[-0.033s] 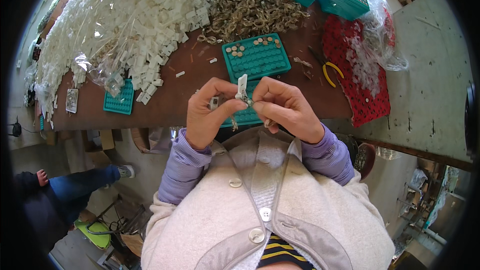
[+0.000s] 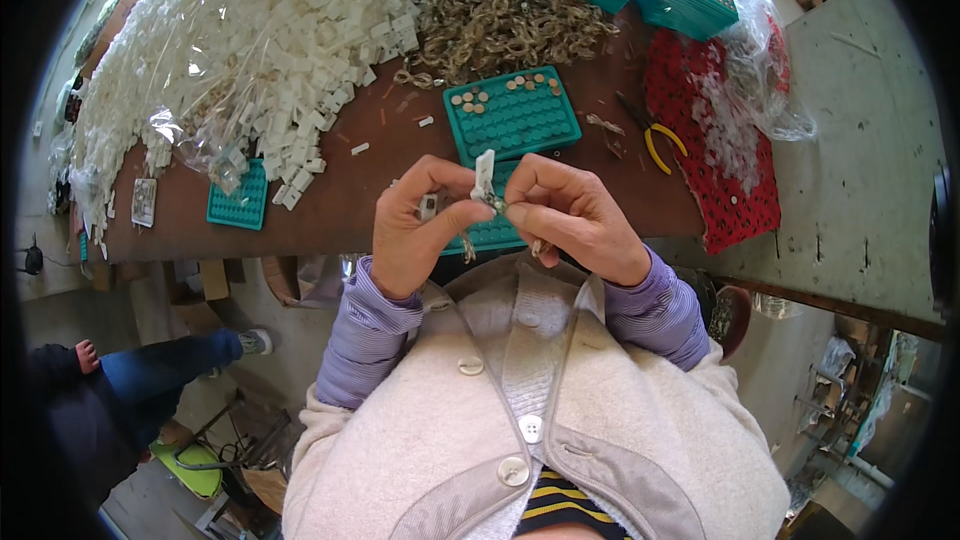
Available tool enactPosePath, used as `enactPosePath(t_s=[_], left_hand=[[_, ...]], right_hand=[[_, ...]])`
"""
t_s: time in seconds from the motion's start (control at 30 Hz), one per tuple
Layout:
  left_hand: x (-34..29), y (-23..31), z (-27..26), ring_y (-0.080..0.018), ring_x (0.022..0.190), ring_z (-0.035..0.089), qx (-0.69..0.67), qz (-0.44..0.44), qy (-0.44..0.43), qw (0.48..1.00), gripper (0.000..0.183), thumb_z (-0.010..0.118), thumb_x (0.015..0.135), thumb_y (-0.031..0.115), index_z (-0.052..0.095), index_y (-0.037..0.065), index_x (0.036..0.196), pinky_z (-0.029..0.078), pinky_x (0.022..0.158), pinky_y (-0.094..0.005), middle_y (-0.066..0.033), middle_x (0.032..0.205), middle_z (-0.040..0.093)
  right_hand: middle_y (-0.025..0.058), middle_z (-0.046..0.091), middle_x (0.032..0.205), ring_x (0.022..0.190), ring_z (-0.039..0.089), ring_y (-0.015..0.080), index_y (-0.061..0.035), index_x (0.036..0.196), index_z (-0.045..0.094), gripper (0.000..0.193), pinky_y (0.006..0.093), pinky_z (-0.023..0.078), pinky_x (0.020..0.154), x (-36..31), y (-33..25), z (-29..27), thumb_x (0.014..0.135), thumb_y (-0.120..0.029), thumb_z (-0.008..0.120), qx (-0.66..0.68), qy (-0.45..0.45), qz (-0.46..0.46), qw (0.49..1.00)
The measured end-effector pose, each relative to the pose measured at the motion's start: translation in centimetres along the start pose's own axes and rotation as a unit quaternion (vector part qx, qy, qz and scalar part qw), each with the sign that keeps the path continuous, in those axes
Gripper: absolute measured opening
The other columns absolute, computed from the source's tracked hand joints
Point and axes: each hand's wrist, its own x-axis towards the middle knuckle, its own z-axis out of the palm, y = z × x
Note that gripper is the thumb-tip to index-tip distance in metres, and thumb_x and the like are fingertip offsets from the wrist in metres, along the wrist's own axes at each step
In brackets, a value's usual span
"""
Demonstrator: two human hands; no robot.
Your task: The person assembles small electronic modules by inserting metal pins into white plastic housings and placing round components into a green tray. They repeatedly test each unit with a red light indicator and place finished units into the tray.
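In front of my chest, over the table's front edge, my left hand point(image 2: 425, 225) is closed in a pinch on a small white plastic casing point(image 2: 484, 172). Another small white piece point(image 2: 428, 206) shows against its palm. My right hand point(image 2: 578, 218) is pinched at the casing's lower end, where a small greenish part with thin wire point(image 2: 498, 204) sits between the fingertips. Short loops of twisted pale wire point(image 2: 468, 246) hang below the hands. Behind them lies a teal tray point(image 2: 515, 125) with several round discs in its far rows; a second teal tray point(image 2: 490, 236) is partly hidden beneath my hands.
A large heap of white casings point(image 2: 290, 50) covers the left side, with a small teal tray point(image 2: 238, 202) at its edge. Coiled wires point(image 2: 510, 25) pile up at the back. Yellow-handled pliers point(image 2: 660, 145) lie beside a red patterned cloth point(image 2: 735, 210). Stacked teal trays point(image 2: 690, 0) stand back right.
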Motion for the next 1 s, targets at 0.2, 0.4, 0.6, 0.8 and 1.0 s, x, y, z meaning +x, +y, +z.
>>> enactPosePath(t_s=[0.2, 0.4, 0.6, 0.8, 1.0], left_hand=[[0.9, 0.7, -0.6, -0.0067, 0.08, 0.067, 0.099, 0.077, -0.07, 0.99, 0.024, 0.09, 0.089, 0.011, 0.072, 0.002, 0.103, 0.053, 0.071, -0.0252, -0.0029, 0.089, 0.074], [1.3, 1.7, 0.2, -0.0089, 0.075, 0.066, 0.255, 0.114, -0.089, 0.956, 0.023, 0.089, 0.09, 0.013, 0.072, 0.002, 0.1, 0.052, 0.067, -0.0276, -0.0034, 0.087, 0.073], [0.4, 1.6, 2.8, -0.007, 0.088, 0.065, 0.064, -0.102, 0.027, 0.992, 0.015, 0.081, 0.098, 0.008, 0.071, 0.0, 0.105, 0.053, 0.076, -0.0275, -0.0013, 0.093, 0.074], [-0.2, 2.1, 4.0, -0.0045, 0.084, 0.061, 0.092, -0.05, 0.066, 0.992, 0.014, 0.078, 0.101, 0.01, 0.075, 0.002, 0.112, 0.049, 0.072, -0.0231, -0.0024, 0.1, 0.077], [-0.1, 0.8, 3.0, -0.0026, 0.078, 0.058, -0.204, -0.207, 0.068, 0.954, 0.014, 0.078, 0.102, 0.013, 0.075, 0.003, 0.111, 0.042, 0.061, -0.0214, -0.0003, 0.097, 0.075]], right_hand=[[-0.0035, 0.056, 0.072, 0.061, 0.054, 0.0031, -0.0056, 0.1, 0.058, 0.005, 0.0247, 0.043, 0.053, -0.3, 0.0, -0.1, 0.104, -0.006, 0.061, -0.043, -0.059, -0.004, 0.997], [0.0071, 0.061, 0.069, 0.057, 0.062, 0.0217, -0.005, 0.098, 0.059, 0.013, 0.0356, 0.048, 0.055, -0.5, -0.1, -1.2, 0.091, -0.001, 0.069, -0.382, -0.015, -0.167, 0.909], [0.0075, 0.063, 0.071, 0.058, 0.064, 0.0195, -0.0039, 0.094, 0.063, 0.015, 0.0325, 0.05, 0.055, -0.9, 1.0, -0.1, 0.087, 0.003, 0.075, -0.433, 0.184, -0.284, 0.836], [0.0077, 0.068, 0.074, 0.06, 0.069, 0.0192, -0.0039, 0.095, 0.066, 0.015, 0.0312, 0.053, 0.056, -0.6, 2.4, -0.4, 0.088, 0.002, 0.078, -0.465, 0.23, -0.318, 0.793], [0.0101, 0.07, 0.084, 0.069, 0.071, 0.0237, -0.0037, 0.101, 0.069, 0.016, 0.0344, 0.055, 0.061, -0.3, 3.4, 0.1, 0.089, 0.002, 0.079, -0.448, 0.238, -0.33, 0.796]])
